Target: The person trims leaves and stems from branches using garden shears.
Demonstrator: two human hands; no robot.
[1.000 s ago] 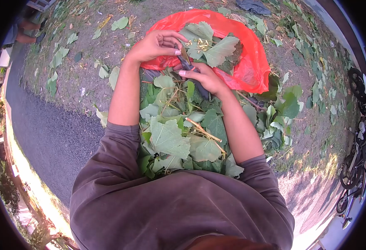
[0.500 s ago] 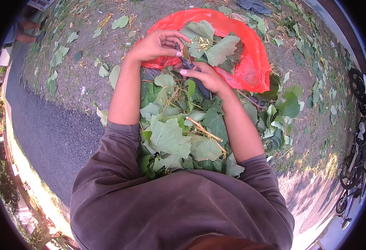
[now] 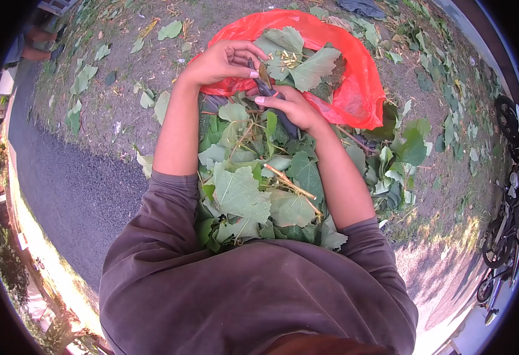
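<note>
Right hand (image 3: 295, 109) with dark tool (image 3: 266, 90) a touch higher, closer to fingers (image 3: 243, 72) of left hand (image 3: 218, 62)

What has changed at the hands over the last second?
Almost nothing. The right hand, gripping the dark-handled cutter, edged slightly up toward the red bag; the left hand stays curled at the blade tip. Nothing taken or let go; leaves on the lap unchanged.

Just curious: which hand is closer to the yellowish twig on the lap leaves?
Right. The right hand sits just beyond the twig; the left hand is farther, at the red bag.
</note>
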